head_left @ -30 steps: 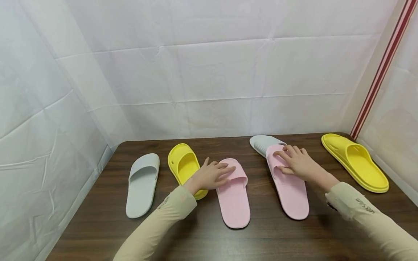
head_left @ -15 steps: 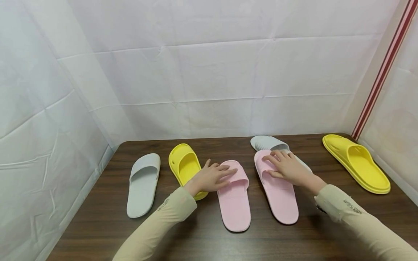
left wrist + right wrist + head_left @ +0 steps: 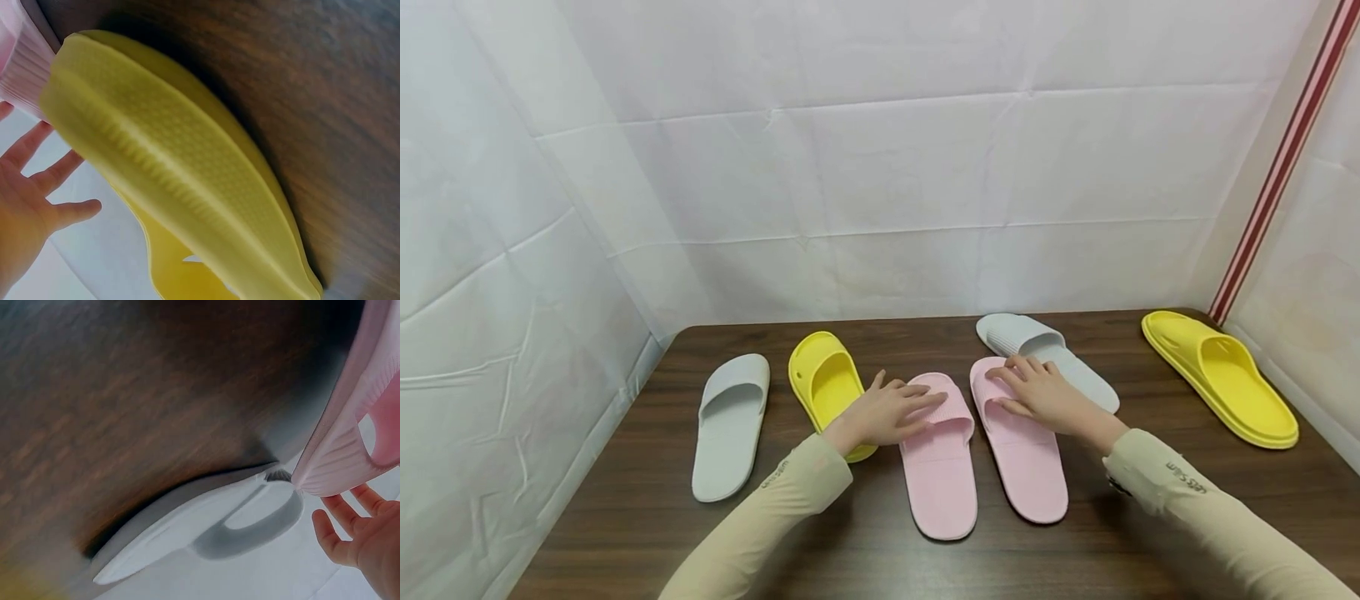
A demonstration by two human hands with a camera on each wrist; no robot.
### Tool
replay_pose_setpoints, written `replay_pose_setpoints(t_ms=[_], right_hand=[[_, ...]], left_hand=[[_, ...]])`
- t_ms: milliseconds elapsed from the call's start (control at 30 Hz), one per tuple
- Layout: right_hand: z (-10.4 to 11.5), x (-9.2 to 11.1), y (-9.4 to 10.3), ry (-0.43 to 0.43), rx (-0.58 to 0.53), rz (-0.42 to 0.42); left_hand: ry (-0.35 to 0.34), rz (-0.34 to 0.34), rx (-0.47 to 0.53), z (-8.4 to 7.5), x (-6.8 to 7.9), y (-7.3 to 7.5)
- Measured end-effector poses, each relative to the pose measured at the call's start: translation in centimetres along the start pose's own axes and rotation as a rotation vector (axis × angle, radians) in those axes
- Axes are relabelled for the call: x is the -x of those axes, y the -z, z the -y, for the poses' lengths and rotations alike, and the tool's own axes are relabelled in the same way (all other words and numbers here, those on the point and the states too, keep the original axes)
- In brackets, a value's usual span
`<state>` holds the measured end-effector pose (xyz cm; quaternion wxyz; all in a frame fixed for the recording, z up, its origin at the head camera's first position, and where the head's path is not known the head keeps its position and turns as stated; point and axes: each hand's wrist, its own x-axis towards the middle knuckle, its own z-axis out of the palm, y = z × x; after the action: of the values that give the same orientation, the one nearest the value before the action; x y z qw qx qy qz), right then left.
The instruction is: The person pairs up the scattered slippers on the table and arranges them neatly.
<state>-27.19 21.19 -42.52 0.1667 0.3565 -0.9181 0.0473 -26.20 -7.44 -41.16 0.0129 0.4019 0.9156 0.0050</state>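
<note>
The left pink slide is lying flat, its toe pointing to about twelve o'clock, and the right pink slide is lying just beside it at three o'clock, its toe pointing to eleven. Their inner edges are almost meeting at the straps, while the gap is widening toward the heels at six o'clock. Dark wood is showing below both heels, giving sliding room toward six, and at four o'clock of the right pink slide.

The left hand is spreading wide, fingers long and loose, with its slide at three to five o'clock; fingertips are resting on that strap. The right hand is reaching over the other strap with fingers spread and slightly bent, its slide extending from ten to six o'clock; I cannot tell whether its thumb is pinching the strap.

At ten o'clock of the left pink slide, a yellow slide is lying partly under the left wrist; farther out at nine, a light grey slide is lying apart. At one o'clock of the right pink slide, a second grey slide is crowding its toe; another yellow slide is lying well apart between two and three. The table is ending at twelve before white cloth.
</note>
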Motion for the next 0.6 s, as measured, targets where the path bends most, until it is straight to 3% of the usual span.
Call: replay_pose_setpoints(t_ms=[600], right_hand=[[0.2, 0.1, -1.3, -0.066, -0.037, 0.026]], left_hand=[[-0.001, 0.002, -0.042, -0.3, -0.2, 0.0]])
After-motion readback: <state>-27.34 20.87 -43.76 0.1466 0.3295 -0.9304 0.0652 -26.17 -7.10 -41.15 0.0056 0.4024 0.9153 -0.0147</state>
